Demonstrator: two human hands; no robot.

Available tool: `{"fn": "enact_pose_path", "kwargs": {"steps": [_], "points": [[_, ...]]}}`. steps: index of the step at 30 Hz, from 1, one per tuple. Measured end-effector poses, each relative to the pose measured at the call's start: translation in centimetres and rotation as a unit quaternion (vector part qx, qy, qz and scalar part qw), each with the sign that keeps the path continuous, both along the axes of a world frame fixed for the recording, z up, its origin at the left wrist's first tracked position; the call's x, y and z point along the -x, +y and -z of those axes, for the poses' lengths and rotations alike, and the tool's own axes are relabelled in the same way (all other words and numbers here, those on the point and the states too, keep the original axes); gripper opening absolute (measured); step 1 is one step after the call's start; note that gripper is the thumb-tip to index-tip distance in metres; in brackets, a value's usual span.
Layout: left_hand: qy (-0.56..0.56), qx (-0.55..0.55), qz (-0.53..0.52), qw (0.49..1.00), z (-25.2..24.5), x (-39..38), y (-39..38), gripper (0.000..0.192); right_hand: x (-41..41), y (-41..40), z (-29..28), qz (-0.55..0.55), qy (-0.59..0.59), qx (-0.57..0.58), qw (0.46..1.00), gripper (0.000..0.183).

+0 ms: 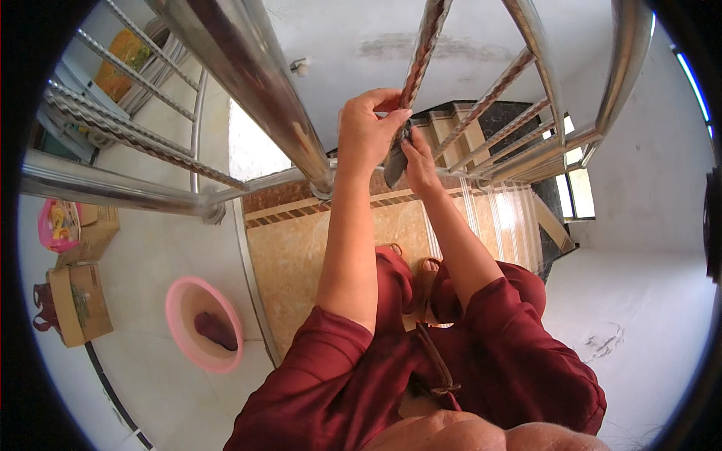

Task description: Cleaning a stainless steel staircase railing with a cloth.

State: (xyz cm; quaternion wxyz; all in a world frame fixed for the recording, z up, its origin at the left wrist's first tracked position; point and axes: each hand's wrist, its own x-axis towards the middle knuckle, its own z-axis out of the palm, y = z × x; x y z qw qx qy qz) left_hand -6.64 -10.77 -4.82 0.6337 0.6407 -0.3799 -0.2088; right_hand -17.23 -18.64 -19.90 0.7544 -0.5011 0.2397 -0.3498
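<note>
A twisted stainless-steel baluster (pixel 423 53) of a stair railing rises in front of me. Around it, my left hand (pixel 366 129) is closed with thumb and fingers, at the upper end of a dark grey cloth (pixel 396 163). My right hand (pixel 419 160) grips that cloth against the baluster slightly lower down. The cloth's loose end hangs towards the bottom rail. Part of the left fingers is hidden behind the bar, and I cannot tell whether they also hold cloth.
A thick steel newel post (pixel 248 84) stands left of my arms. More balusters (pixel 485 104) follow the stairs (pixel 459 132) at right. On the left floor are a pink basin (pixel 172 315) holding a dark maroon cloth (pixel 217 331), cardboard boxes (pixel 90 299) and a pink plastic bag (pixel 59 225).
</note>
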Motion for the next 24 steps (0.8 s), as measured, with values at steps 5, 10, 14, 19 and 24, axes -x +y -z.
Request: {"fn": "enact_pose_path", "kwargs": {"steps": [5, 10, 14, 19, 24], "points": [[-0.014, 0.002, 0.002, 1.0, -0.4, 0.7, -0.8, 0.023, 0.4, -1.8, 4.8, 0.004, 0.023, -0.025, 0.999, 0.05], [0.008, 0.0, 0.001, 1.0, -0.4, 0.7, -0.5, 0.024, 0.3, -1.4, 7.8, -0.007, 0.096, -0.012, 0.995, 0.055], [-0.011, 0.048, 0.01, 0.999, 0.1, 0.9, -1.5, 0.022, 1.9, -2.9, 8.7, -0.029, 0.142, 0.037, 0.989, 0.049], [-0.005, 0.047, -0.007, 0.999, 0.9, -0.1, -0.2, 0.022, 1.1, -1.5, 6.4, -0.015, 0.093, -0.032, 0.995, 0.034], [0.01, 0.039, 0.006, 0.999, 0.2, 0.4, -0.6, 0.021, 0.8, -2.7, 7.5, -0.015, 0.07, -0.059, 0.996, 0.045]]}}
